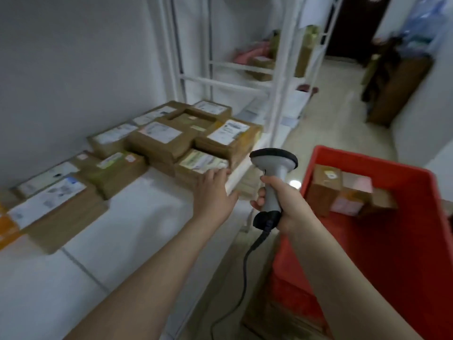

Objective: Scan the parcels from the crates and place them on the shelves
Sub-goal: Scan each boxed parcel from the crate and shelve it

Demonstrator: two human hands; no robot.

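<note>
Parcels [159, 141] on shelf [147, 217] — scanner [273, 177], crate [416, 253]

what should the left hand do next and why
Probably draw the left hand back from the shelved parcel its open fingers touch, then reach into the red crate, where parcels lie unscanned; the right hand grips the scanner.

Parcels [159, 141] block shelf [147, 217] just fwd of our left hand [213, 195] fingers; bare shelf top free to their left; red crate [367, 160] & scanner [274, 168] to right.
</note>
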